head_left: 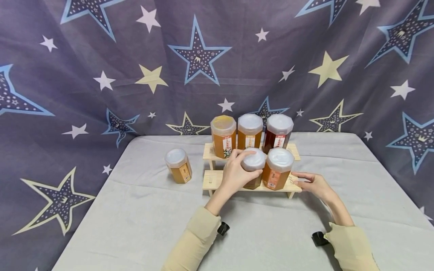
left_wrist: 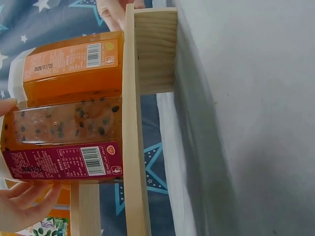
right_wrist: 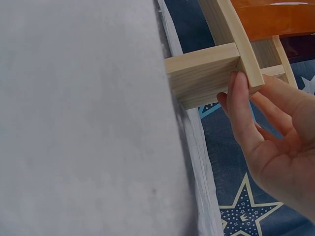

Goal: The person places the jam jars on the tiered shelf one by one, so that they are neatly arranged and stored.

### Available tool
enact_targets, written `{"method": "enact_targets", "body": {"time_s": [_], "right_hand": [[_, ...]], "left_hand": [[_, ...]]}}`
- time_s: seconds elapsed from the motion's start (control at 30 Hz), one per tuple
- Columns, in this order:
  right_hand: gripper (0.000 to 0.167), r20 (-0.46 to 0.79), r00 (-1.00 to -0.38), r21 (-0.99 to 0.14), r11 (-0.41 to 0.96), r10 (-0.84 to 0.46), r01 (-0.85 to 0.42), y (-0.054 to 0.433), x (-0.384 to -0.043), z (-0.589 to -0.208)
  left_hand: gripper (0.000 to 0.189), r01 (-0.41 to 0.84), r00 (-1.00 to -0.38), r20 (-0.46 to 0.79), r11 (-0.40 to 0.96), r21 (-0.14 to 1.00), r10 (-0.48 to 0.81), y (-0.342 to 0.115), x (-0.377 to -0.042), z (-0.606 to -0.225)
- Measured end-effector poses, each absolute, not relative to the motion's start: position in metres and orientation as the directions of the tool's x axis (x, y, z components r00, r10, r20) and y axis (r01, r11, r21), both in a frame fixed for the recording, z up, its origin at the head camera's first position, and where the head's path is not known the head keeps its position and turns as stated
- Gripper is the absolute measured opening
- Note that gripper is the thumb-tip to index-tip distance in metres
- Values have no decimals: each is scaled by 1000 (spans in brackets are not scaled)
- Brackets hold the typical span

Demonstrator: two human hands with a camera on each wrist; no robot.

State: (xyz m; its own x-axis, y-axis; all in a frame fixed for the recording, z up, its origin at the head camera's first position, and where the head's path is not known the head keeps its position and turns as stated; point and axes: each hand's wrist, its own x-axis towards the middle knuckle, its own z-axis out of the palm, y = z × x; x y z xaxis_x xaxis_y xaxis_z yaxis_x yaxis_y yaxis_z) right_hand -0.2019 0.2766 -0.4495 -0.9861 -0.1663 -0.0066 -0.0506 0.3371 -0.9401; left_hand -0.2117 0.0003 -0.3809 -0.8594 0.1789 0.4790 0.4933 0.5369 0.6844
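Note:
My left hand [head_left: 234,174] grips a lidded eight-sided jar [head_left: 256,161] by its sides, thumb and fingers opposite each other. In the left wrist view this seeded jar [left_wrist: 64,123] shows dark seeds and a maroon label, its base against the lower shelf. Directly right of it stands an orange jar [head_left: 278,172] with a pale orange label. The two-tier wooden rack [head_left: 214,181] carries both on its lower step. At the rack's right end, my right hand [head_left: 313,186] pinches the lower board between thumb and fingers, as the right wrist view shows.
Three more jars line the upper step: a yellow-orange jar [head_left: 223,136], an amber jar [head_left: 249,131] and a dark red jar [head_left: 278,132]. A separate amber jar [head_left: 178,165] stands on the grey tablecloth [head_left: 142,218] left of the rack. A starry curtain [head_left: 237,49] hangs behind.

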Motion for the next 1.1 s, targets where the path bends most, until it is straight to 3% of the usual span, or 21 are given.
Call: {"method": "enact_targets", "body": {"time_s": [0.8, 1.1], "right_hand": [[46, -19, -985, -941, 337, -170, -40, 277, -203, -450], [48, -22, -986, -940, 339, -166, -36, 277, -203, -450]], "left_hand": [[51, 521, -852, 394, 470, 713, 346, -15, -210, -377], [42, 533, -844, 408, 461, 710, 348, -26, -207, -373]]}}
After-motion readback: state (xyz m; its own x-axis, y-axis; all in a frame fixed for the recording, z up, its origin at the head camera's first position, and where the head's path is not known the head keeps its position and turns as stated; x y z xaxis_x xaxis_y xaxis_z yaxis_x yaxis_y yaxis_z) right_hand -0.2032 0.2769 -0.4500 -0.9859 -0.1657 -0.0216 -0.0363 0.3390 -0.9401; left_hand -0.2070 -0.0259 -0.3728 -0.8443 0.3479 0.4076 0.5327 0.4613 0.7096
